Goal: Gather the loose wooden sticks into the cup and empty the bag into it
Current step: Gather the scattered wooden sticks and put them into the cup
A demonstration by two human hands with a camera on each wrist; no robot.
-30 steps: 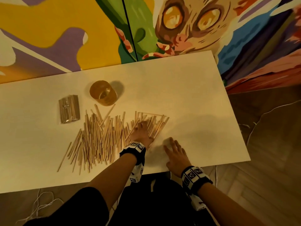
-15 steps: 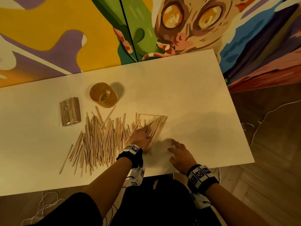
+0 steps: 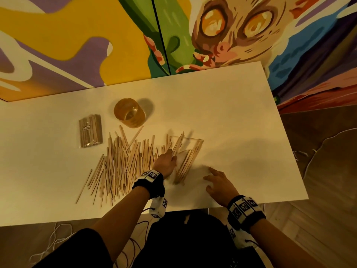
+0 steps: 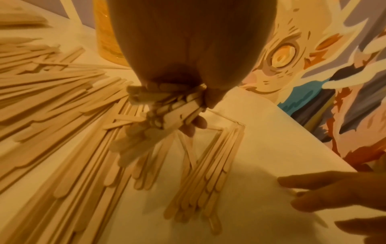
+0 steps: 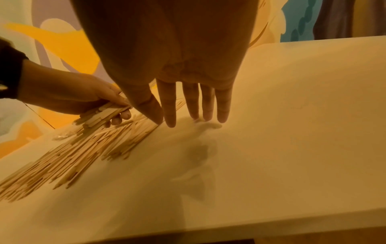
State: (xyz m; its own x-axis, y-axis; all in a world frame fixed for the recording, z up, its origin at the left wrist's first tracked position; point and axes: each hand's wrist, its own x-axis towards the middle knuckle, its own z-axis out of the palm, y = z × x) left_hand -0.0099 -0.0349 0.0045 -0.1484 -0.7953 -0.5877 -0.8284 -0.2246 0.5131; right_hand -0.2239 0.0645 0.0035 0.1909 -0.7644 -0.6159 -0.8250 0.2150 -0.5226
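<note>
Sticks: the loose wooden sticks (image 3: 123,163) are lying fanned across the near middle of the counter (image 3: 241,122), most pointing far-to-near.
Held bundle: the left hand (image 3: 166,163) is clenching a small bunch of sticks (image 4: 167,105) at the right end of the spread, just above the rest.
Right hand: the right hand (image 3: 218,183) is resting released on the bare counter, fingers (image 5: 208,105) straight and touching it, holding nothing.
Cup: the amber cup (image 3: 129,115) is standing upright on the far side of the spread, close to its far tips.
Bag: the sealed bag (image 3: 90,130) of sticks is lying flat left of the cup, unopened.
Slip risk: the bunch is looking uneven in the wrist view, so some sticks are likely slipping out as it is lifting.
Tip risk: long sticks going in off-centre are likely tipping the light cup.
Edge risk: near tips are sitting close to the counter's near edge; sweeping could be knocking them onto the floor.
In the way: the spread itself is lying between the left hand and the cup.
Around: a painted mural (image 3: 231,35) is standing behind; cords (image 3: 58,240) are trailing on the floor.
</note>
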